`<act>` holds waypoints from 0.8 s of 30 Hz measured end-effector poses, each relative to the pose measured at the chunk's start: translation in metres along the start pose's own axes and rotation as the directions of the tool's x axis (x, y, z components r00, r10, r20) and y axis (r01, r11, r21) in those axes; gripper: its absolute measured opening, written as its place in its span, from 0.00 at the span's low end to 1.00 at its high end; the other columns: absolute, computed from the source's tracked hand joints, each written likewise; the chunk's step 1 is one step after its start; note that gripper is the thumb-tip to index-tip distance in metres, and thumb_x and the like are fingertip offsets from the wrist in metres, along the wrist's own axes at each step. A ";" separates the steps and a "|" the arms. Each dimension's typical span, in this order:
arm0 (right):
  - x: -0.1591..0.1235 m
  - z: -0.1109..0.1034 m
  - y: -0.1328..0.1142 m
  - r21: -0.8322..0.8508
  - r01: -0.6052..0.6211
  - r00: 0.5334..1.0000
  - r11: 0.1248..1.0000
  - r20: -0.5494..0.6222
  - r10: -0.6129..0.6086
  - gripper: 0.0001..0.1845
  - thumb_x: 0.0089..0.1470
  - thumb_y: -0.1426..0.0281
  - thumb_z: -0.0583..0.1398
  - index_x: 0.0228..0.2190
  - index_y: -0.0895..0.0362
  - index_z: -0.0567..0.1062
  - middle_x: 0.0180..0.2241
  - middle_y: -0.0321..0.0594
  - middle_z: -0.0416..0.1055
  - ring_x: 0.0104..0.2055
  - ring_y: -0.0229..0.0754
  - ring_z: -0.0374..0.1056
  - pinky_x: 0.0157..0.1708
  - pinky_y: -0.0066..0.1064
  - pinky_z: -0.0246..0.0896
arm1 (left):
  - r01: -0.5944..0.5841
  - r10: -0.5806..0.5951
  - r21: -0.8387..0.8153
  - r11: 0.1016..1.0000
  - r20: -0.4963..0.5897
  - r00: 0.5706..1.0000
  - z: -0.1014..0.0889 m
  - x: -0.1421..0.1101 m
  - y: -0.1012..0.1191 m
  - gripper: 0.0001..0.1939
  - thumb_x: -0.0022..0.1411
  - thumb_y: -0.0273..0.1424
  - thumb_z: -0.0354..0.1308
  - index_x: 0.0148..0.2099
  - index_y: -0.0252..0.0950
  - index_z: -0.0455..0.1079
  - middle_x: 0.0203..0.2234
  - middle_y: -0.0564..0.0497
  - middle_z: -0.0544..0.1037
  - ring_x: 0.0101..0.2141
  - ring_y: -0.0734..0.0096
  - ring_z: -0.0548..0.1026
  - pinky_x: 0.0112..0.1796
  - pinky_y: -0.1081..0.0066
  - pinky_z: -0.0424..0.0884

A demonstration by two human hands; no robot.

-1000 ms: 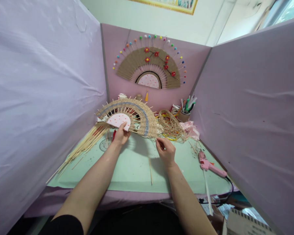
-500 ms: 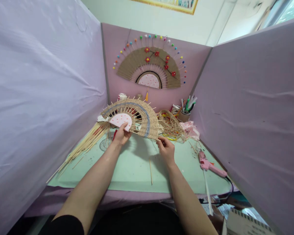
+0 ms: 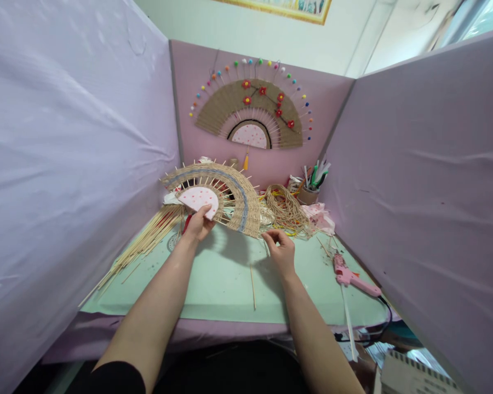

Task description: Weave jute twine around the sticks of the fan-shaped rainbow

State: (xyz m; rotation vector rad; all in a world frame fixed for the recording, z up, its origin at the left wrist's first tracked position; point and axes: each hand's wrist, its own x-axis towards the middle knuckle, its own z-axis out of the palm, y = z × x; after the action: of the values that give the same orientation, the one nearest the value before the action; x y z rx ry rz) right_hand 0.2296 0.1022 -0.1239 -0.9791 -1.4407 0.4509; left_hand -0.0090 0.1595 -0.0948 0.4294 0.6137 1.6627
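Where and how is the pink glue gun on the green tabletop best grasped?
Probably best by the handle of the pink glue gun, from the near right: it slants that way, away from the nozzle. Grip short of the black cord at its end, clear of the white glue stick jutting from the body.

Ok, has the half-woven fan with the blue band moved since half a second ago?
Yes. The blue-banded fan has shifted left in the view, its left tip also rising, judged against the flowered fan on the back panel.
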 end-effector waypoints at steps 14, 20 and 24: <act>0.006 -0.007 0.009 0.411 -0.516 0.825 0.752 0.475 0.307 0.14 0.43 0.60 0.65 0.27 0.57 0.70 0.21 0.33 0.63 0.22 0.32 0.57 0.24 0.27 0.55 | 0.077 -0.082 0.080 0.994 0.057 0.995 -0.003 -0.002 0.003 0.12 0.51 0.21 0.57 0.40 0.30 0.70 0.26 0.48 0.79 0.23 0.72 0.75 0.26 0.75 0.74; 0.003 0.000 0.012 0.392 -0.501 0.825 0.771 0.485 0.289 0.16 0.40 0.59 0.66 0.25 0.56 0.70 0.22 0.32 0.63 0.23 0.33 0.58 0.26 0.28 0.57 | 0.110 -0.114 0.059 0.992 0.075 0.991 0.001 -0.006 -0.001 0.14 0.52 0.21 0.56 0.43 0.30 0.70 0.27 0.48 0.79 0.24 0.72 0.76 0.29 0.73 0.76; 0.003 0.002 0.014 0.364 -0.416 0.869 0.833 0.430 0.246 0.15 0.43 0.58 0.64 0.24 0.57 0.69 0.20 0.32 0.62 0.22 0.33 0.57 0.24 0.27 0.54 | 0.124 -0.125 0.032 0.992 0.062 0.990 0.005 -0.009 -0.004 0.12 0.52 0.21 0.57 0.41 0.31 0.70 0.26 0.48 0.78 0.24 0.72 0.76 0.28 0.73 0.76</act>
State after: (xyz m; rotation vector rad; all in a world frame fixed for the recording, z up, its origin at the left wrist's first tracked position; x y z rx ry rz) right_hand 0.2318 0.1126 -0.1334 -0.7928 -1.3953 1.2329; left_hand -0.0016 0.1517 -0.0930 0.4536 0.6051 1.5177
